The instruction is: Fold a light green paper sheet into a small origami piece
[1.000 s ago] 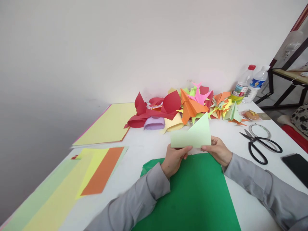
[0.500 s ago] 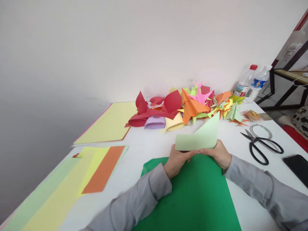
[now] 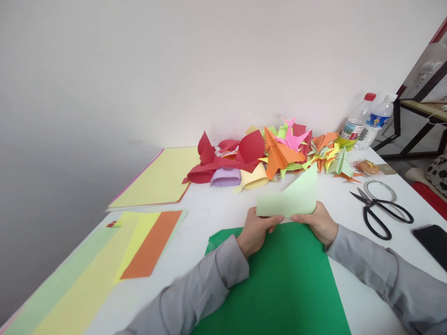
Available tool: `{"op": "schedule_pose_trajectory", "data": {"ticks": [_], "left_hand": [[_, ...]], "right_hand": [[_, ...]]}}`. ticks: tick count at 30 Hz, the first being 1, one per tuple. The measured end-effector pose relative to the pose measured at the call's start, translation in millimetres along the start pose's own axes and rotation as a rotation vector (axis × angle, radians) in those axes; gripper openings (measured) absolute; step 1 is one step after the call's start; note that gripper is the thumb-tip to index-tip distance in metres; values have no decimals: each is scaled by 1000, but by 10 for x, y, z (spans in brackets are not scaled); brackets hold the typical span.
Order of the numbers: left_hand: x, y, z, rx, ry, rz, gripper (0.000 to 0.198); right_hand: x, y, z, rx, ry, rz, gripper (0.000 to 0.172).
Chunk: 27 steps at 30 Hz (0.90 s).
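Observation:
Both my hands hold up a folded pale green paper above the table. My left hand pinches its lower left edge, fingers closed on it. My right hand grips the lower right edge, thumb on the front. The paper has a long flat base and a triangular flap rising at the right. Under my forearms lies a dark green sheet flat on the white table.
A heap of folded coloured paper shapes sits at the back. Loose sheets and a yellow stack lie left. Black scissors, a tape ring, two bottles and a phone are right.
The pale green paper shifted a little to the right and tilted, then levelled again; both hands kept their grip on it.

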<state>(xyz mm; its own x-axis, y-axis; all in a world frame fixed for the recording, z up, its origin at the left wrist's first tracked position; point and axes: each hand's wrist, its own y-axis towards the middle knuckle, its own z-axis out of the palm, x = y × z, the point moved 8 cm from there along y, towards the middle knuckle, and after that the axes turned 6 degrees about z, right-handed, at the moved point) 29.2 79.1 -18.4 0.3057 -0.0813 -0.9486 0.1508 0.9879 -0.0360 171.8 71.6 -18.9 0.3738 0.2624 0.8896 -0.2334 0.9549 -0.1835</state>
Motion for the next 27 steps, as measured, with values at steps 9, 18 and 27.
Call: {"op": "schedule_pose_trajectory", "data": {"ticks": [9, 18, 27], "left_hand": [[-12, 12, -4, -17, -100, -38, 25], [10, 15, 3, 9, -138, -75, 26], [3, 19, 2, 13, -143, -87, 25]], "right_hand": [[-1, 25, -66, -43, 96, 46, 40], [4, 26, -72, -37, 46, 50, 40], [-5, 26, -86, -47, 38, 51, 32]]}}
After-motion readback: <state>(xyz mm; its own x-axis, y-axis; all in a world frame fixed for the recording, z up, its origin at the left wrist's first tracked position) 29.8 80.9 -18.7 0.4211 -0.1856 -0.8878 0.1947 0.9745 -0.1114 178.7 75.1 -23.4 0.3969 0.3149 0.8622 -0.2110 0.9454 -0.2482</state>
